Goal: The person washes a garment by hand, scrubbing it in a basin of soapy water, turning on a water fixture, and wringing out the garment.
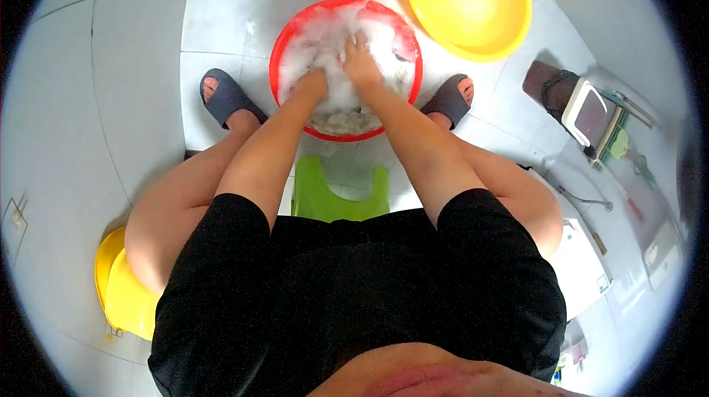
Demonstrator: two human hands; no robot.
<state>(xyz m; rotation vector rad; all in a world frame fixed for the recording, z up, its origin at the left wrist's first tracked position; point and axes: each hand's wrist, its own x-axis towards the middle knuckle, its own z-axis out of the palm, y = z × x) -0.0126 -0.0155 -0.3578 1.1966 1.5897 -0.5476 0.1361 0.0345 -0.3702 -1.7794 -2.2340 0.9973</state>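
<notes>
A red basin (419,79) stands on the tiled floor between my feet, filled with white foam (325,35). Wet pale cloth (343,122) shows at its near edge, and more fabric shows faintly at the right. My left hand (313,85) is sunk in the suds left of centre; its fingers are hidden, so I cannot see what they hold. Just to its right, my right hand (361,64) reaches over the foam, palm down. Its fingers are partly covered by suds and look apart, with nothing visible in them.
A yellow basin (469,5) lies beyond the red one at the right. Dark slippers (230,98) flank the red basin. A green plastic stool (340,201) stands close to my body. Yellow plastic (122,286) is at my left, and a wall shelf with a mirror (587,111) at my right.
</notes>
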